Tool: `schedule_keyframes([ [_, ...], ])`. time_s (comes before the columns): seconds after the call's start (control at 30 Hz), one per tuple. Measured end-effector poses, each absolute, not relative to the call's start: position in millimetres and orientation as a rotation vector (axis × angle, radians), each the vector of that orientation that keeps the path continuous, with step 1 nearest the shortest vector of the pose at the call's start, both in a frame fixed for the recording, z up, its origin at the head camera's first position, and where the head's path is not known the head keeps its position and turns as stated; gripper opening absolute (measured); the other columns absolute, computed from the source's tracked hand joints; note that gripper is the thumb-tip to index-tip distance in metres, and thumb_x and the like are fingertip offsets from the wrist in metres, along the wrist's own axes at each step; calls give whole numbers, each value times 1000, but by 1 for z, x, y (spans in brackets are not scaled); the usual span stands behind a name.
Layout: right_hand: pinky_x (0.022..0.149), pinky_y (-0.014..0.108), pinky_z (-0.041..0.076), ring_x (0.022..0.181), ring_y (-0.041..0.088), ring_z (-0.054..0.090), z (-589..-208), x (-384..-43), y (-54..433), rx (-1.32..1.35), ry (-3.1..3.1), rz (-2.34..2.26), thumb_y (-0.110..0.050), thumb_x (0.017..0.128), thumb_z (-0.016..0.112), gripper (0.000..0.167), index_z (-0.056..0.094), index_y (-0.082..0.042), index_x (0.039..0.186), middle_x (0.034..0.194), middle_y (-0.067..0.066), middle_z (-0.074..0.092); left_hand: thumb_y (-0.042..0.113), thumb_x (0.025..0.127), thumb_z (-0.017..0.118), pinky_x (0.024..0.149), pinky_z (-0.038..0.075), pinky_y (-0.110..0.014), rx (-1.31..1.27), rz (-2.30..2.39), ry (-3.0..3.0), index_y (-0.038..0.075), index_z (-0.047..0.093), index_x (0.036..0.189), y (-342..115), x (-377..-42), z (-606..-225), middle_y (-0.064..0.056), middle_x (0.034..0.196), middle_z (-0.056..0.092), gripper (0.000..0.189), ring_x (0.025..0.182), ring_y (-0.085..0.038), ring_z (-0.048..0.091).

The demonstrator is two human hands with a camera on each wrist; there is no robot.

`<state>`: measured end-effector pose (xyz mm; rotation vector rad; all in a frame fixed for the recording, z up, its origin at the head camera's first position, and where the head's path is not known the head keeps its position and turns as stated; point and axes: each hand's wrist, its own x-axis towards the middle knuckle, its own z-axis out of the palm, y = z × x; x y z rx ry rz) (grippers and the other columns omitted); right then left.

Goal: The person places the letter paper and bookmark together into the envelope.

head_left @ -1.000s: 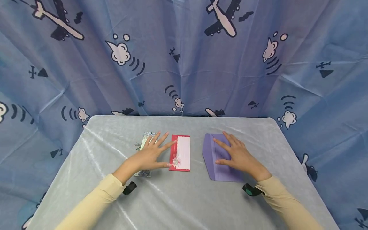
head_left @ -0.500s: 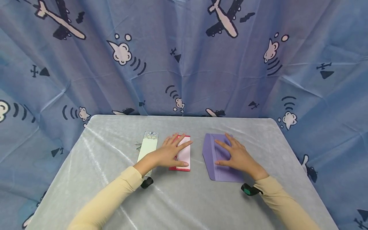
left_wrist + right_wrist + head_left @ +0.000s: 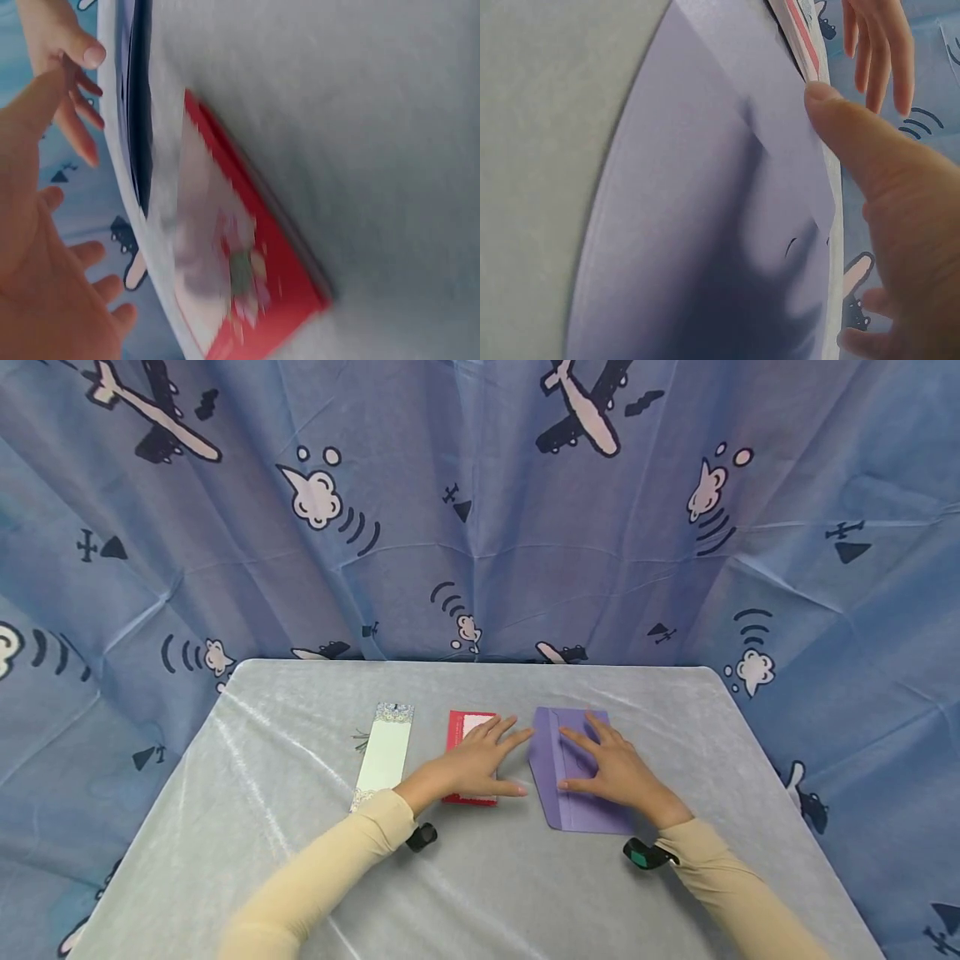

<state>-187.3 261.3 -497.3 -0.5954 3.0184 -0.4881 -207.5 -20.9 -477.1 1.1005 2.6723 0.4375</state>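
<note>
My left hand (image 3: pixel 474 762) hovers with fingers spread over the right part of a red and white card (image 3: pixel 457 732), which has a flower print in the left wrist view. Its fingertips reach toward the flap of a purple envelope (image 3: pixel 573 814). Over that envelope my right hand (image 3: pixel 618 770) is held with spread fingers, and its shadow falls on the paper in the right wrist view. Neither hand holds anything. Left of the card lies a pale green bookmark (image 3: pixel 385 752) with patterned ends and a dark tassel (image 3: pixel 362 741); my left sleeve covers its lower end.
A grey velvety cloth (image 3: pixel 300 710) covers the table. Behind it hangs a blue curtain (image 3: pixel 420 468) printed with airplanes and clouds. Each wrist wears a dark band with a camera on it.
My left hand has swept right, from over the bookmark, across the red card, toward the envelope. The bookmark and card are now less covered. My right hand has barely shifted.
</note>
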Motion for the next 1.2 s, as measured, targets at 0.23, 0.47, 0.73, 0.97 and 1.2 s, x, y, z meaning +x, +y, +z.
schedule_keyframes([
  [0.23,104,76,30,140,60,30,-502,-189,260,-597,3029,-489,-64,76,74,90,43,-24,150,159,33,24,63,88,62,123,21,-53,1040,364,2729,28,18,159,-2,-204,-481,-11,164,22,91,152,-37,22],
  [0.47,104,76,31,140,59,31,-503,-190,258,-597,3052,-484,-62,76,75,88,46,-23,149,157,33,27,65,85,64,124,22,-49,1016,283,2760,23,21,159,14,-199,-484,-13,163,25,95,151,-36,25],
  [0.73,101,77,33,137,62,33,-506,-188,256,-596,3065,-471,-62,75,75,87,49,-21,147,155,36,29,66,83,66,122,26,-48,965,222,2799,20,25,158,28,-193,-489,-14,162,28,97,150,-35,28],
  [0.97,101,76,34,137,61,34,-509,-187,255,-587,3070,-456,-63,74,75,84,53,-21,143,155,35,30,67,80,68,119,31,-48,891,226,2803,20,27,157,33,-188,-491,-16,161,29,99,148,-34,30],
  [1.2,102,75,34,139,59,33,-507,-185,253,-570,3045,-443,-63,74,75,83,54,-21,143,155,34,30,69,80,67,118,32,-48,862,204,2796,20,27,157,35,-187,-494,-17,161,28,100,148,-33,31],
])
